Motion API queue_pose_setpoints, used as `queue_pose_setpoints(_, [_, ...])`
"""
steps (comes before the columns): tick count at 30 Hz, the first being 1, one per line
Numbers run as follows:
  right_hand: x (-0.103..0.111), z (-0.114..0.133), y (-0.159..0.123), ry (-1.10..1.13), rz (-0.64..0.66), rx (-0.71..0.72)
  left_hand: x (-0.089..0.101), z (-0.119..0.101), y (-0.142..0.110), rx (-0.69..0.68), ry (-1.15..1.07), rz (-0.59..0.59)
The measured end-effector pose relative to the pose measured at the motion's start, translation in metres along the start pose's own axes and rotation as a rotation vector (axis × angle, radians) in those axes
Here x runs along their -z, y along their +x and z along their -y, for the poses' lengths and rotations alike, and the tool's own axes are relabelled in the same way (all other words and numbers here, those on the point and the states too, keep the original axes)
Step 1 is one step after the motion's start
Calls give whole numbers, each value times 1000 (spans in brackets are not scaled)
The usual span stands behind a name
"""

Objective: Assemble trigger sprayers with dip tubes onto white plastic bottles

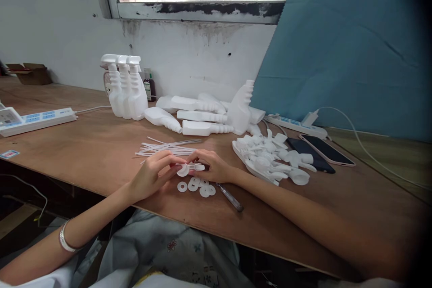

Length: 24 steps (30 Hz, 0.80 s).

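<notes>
Close to the table's front edge, both hands meet at one white plastic spray-trigger part [184, 170]. The fingers of my left hand [153, 175] are pinched at its round collar end. My right hand [213, 165] closes on its narrower end from the other side; the fingertips partly hide it. Just below the hands lie several flat white ring washers [182, 186]. A screwdriver with a clear handle [231, 198] rests beside them, under the right wrist. Behind the hands is a loose bundle of thin white tubes [165, 147].
A pile of white trigger heads [266, 157] is at the right, by two phones [326, 149]. White bottles [202, 117] lie along the back, one upright. Three bottles with spray tops [124, 90] stand back left. Power strips [38, 119] sit on the left and right.
</notes>
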State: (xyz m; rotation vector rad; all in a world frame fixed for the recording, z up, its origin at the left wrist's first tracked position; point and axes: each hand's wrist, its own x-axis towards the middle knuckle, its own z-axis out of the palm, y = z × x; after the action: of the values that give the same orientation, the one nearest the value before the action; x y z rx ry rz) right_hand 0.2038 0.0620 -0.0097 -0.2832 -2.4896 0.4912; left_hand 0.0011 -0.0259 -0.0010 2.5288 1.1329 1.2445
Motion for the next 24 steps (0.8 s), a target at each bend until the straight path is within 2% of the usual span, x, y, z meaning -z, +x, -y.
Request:
queue_pose_setpoints(5, [-1,-1,0,14,5,-17,-4,3,1,-90,157,-24])
queue_pose_setpoints(9, [-2,-3,-1,17,3,-28,-6,5,1,-60,235,-10])
queue_pose_setpoints(19, [-2,-3,-1,43,-1,-33,-3,3,1,22,210,-57])
queue_pose_setpoints(24, [-2,-4,0,70,-12,-24,-3,0,1,11,201,-79])
